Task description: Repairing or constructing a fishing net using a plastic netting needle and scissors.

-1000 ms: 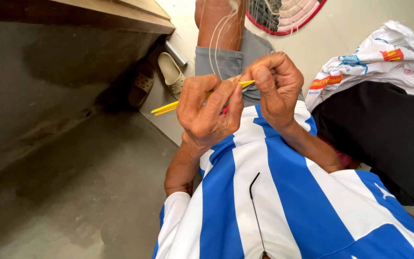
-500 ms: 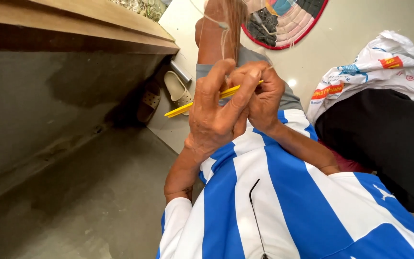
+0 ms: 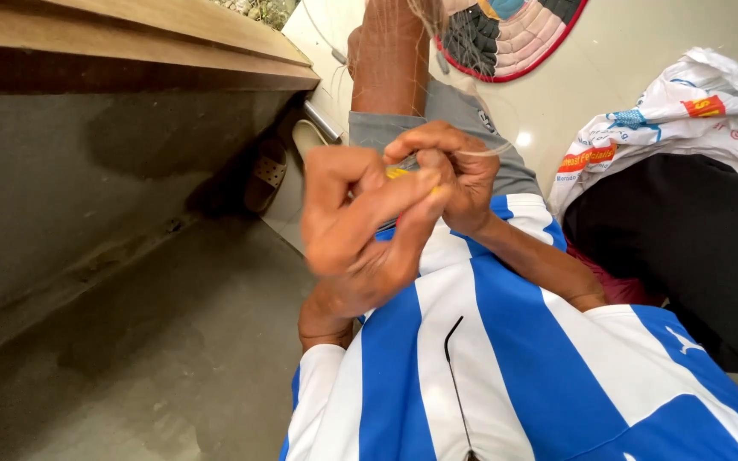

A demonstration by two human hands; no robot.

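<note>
The left hand (image 3: 360,226) has its fingers (image 3: 399,192) stretched long and pressed together over a yellow stick (image 3: 397,173), only a short bit of which shows between the two hands; whether those fingers truly pinch it, I cannot tell — the hand is blurred. The right hand (image 3: 454,171), touching the left just beyond the stick, is curled nearly closed, fingertips bunched on the stick's far end and on a thin pale thread (image 3: 480,152); the thread runs out from that hand to the right of the stick and more fine strands rise above it past the bare knee (image 3: 390,60). Both hands meet in front of the chest, over a blue-and-white striped shirt (image 3: 489,358) that lies below the stick; grey shorts (image 3: 446,111) sit just above it. Further above the stick, beyond the knee, lies a round patchwork mat (image 3: 514,38) with a red edge. Right of the stick, well apart, rests a white printed bag (image 3: 676,111) on a black cloth (image 3: 685,248). Left of the stick a wooden bench (image 3: 130,43) overhangs a grey wall — beneath its end lie sandals (image 3: 266,175), on the floor (image 3: 130,376).
</note>
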